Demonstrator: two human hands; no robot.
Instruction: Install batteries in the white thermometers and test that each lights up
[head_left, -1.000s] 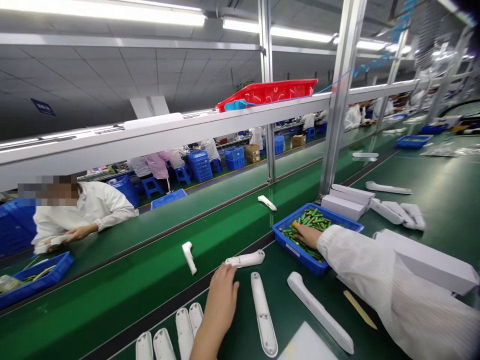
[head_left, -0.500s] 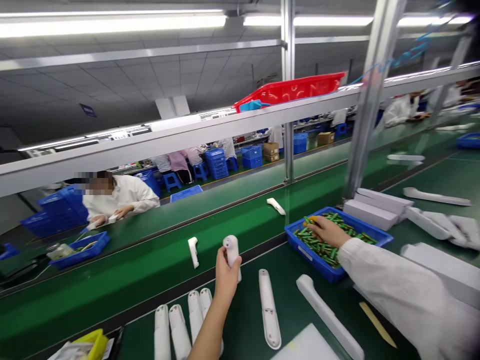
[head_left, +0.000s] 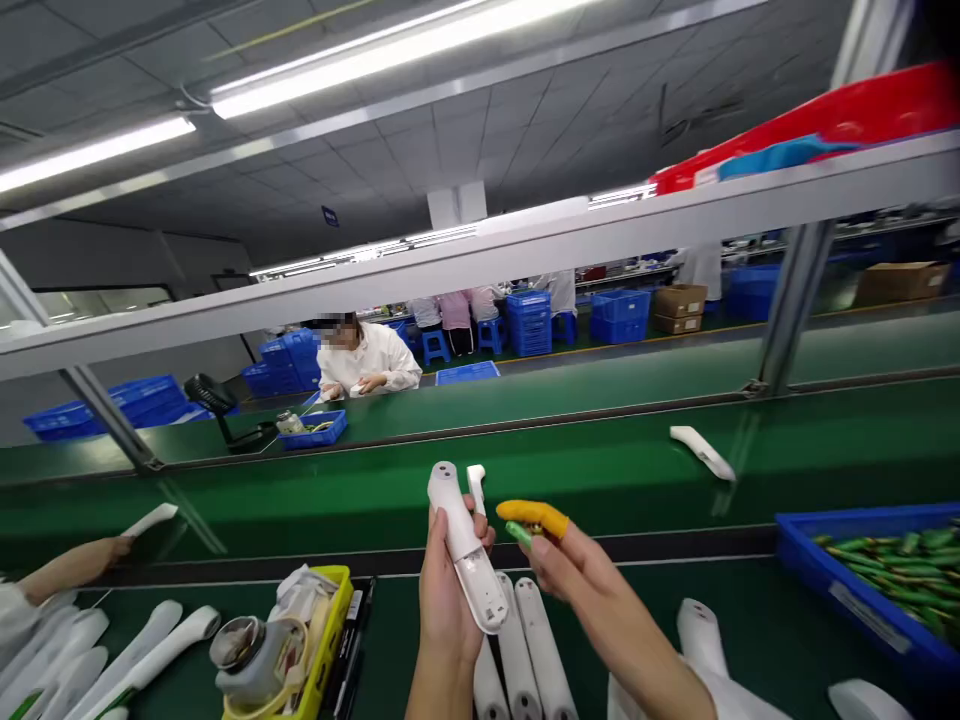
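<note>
Left hand first: that grip is closed round the casing, thumb along one side and fingertips curling in from the other, and the casing tilts with its two-holed head away from me and its stepped-down recess toward me, facing up. Right hand is nearly closed in a pinch on a green piece, just to the right of the casing and apart from it; a finger cot covers the index finger, and a shiny bit by the pinch is too small for me to tell. To do this two-handed hold well, I'd judge, the left should be the steady one, thumb kept off the recess so it stays in sight, while the right pinches lightly and leaves one end of the piece showing. Below my hands, spare casings lie side by side on the bench. Left of them sits a yellow basket with a jar; to the right, a blue tray of green pieces. At far left a co-worker's hand holds a white part. Beyond, the belt carries one part at right and another just past my left fingers. Across it, a person in white works behind a small tray.
</note>
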